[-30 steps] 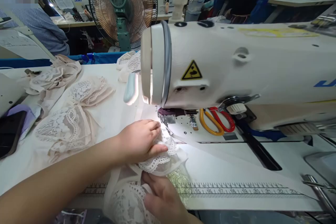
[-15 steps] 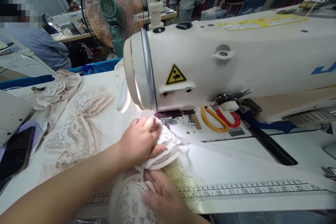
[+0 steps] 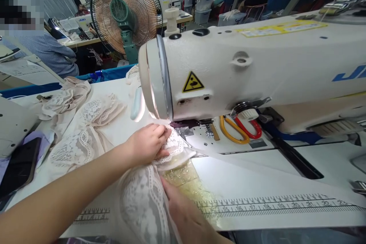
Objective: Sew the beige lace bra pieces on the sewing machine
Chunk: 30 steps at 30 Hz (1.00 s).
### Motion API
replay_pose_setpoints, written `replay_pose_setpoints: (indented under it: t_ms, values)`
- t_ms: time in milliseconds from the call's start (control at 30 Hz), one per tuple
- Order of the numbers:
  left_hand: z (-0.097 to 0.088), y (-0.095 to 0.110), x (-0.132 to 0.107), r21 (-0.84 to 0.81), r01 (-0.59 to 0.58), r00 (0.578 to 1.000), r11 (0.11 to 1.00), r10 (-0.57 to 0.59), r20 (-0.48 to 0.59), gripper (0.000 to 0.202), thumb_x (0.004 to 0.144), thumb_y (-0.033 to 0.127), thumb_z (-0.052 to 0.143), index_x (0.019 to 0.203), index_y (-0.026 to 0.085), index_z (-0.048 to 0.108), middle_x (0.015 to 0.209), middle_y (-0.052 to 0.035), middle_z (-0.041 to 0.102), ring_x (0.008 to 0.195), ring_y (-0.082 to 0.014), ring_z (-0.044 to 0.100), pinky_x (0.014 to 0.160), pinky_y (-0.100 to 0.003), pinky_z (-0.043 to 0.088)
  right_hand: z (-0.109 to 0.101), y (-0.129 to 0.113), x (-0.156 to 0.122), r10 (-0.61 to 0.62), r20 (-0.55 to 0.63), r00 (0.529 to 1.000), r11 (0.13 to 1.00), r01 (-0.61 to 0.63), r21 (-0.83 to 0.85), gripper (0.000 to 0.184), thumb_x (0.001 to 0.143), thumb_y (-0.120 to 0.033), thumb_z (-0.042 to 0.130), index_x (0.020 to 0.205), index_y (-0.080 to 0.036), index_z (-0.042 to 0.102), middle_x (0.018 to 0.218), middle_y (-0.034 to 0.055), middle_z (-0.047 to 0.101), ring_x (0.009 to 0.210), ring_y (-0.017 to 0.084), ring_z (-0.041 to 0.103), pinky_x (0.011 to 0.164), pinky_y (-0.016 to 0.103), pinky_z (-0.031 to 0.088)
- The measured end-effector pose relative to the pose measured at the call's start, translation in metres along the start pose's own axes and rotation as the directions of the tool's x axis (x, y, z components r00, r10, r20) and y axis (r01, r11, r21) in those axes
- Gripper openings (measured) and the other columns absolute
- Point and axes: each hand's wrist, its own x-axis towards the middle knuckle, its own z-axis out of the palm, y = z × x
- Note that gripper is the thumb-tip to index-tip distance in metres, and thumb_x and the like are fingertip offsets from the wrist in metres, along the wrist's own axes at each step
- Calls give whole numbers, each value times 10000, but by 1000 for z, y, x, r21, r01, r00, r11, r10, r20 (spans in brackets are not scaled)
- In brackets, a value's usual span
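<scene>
A pale lace bra [image 3: 144,202] lies across the table's front edge and runs up to the head of the white sewing machine [image 3: 223,68]. My left hand [image 3: 150,145] is closed on its upper lace part, fingers curled just below the lit needle area. The needle itself is hidden. Lower down, my right hand [image 3: 185,209] grips the side edge of the nearer lace cup, with most of its fingers out of sight beneath the fabric. A thin pale strip [image 3: 217,156] stretches from the machine's presser area toward the right.
More lace pieces [image 3: 74,146] lie to the left, near a dark phone [image 3: 20,171]. Orange-handled scissors [image 3: 234,131] and a red handle [image 3: 253,129] sit under the machine arm. A printed ruler [image 3: 274,207] lines the front edge. Behind stand a fan [image 3: 126,15] and a person in stripes [image 3: 48,51].
My left hand has shifted slightly left with the lace. My right hand has moved down and right, and the nearer cup now lies spread more fully in view.
</scene>
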Motion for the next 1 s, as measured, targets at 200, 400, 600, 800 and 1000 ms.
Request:
replay_pose_setpoints:
  t_ms: [200,400,600,800,1000]
  values:
    - [-16,3,-11,-239,27,997,971,-43,-60,342,951,326,345,1201,188,533,1214,-107,556,1034,-243,538,807,-361,474,-44,-42,-23,-243,132,961,606,256,-753,310,911,-325,410,1149,-256,597,805,50,648,696,161,589,625,275,490]
    - [-21,51,-18,-353,-178,977,919,122,-173,230,874,144,435,996,113,627,1197,-88,599,1103,-209,541,1050,-422,359,-83,-52,-2,-189,218,957,-229,173,-958,456,796,-28,400,1162,-239,574,954,88,574,818,201,532,624,291,434]
    - [-7,65,-23,-354,-186,948,916,72,-311,243,861,144,416,1015,99,599,1148,-94,615,1073,-229,534,996,-425,406,-86,-43,1,-110,287,952,-269,250,-930,371,781,-2,433,1060,-174,607,900,78,579,820,203,509,659,300,426]
    - [5,53,-19,-343,-226,953,912,133,-273,405,867,243,434,1245,105,473,1126,-139,570,1016,-245,517,935,-452,417,-81,-45,-5,-95,263,960,-144,248,-958,327,840,-65,390,1052,-158,621,752,50,522,717,174,464,633,287,415]
    - [6,34,-12,-330,-260,945,908,168,-282,332,877,283,434,1147,122,541,1176,-126,544,1022,-246,495,940,-442,402,-77,-44,4,36,143,989,-132,146,-980,371,894,-184,373,1221,-169,547,720,40,564,704,217,519,650,369,424]
